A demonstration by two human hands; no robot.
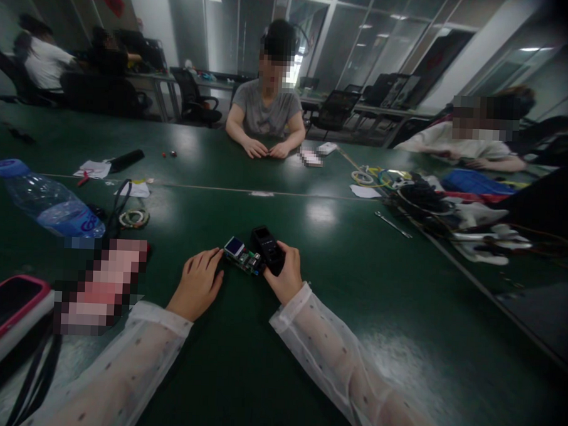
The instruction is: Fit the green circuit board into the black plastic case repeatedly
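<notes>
A small green circuit board point(244, 256) with a little screen at its left end lies on the green table in front of me. Against its right side is a black case point(267, 247), tilted, held in my right hand point(286, 274) between thumb and fingers. My left hand point(199, 283) rests palm down to the left of the board, its fingers slightly apart and holding nothing. The fingertips of that hand come close to the board's screen end; whether they touch it I cannot tell.
A water bottle point(53, 206), a blurred pink item point(104, 283) and a pink-edged device point(11, 320) lie at the left. Cables and tools point(453, 214) are heaped at the right, near a wrench point(393, 224). A person point(268, 105) sits opposite.
</notes>
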